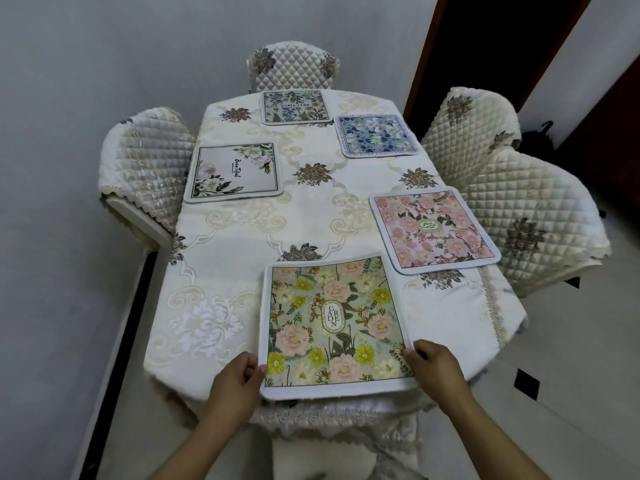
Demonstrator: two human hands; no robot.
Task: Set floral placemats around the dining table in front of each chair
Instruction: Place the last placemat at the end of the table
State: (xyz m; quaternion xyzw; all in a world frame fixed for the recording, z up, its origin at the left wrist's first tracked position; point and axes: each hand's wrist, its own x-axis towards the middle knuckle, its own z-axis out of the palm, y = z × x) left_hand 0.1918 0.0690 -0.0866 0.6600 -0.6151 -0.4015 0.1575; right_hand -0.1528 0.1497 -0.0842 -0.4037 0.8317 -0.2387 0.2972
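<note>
The tablecloth (242, 237) hides the table. Both forearms are cut off by the bottom edge. The near chair (332, 455) shows only partly under the cloth's near edge. Pink mat's (434, 230) label is unreadable.

— The nearest mat (334, 327)?
— Pink and yellow flowers on pale green.
— The others?
— One pink blooms (434, 230), one blue (375, 135). The tablecloth (311, 216) is cream with brown rosettes.
</note>
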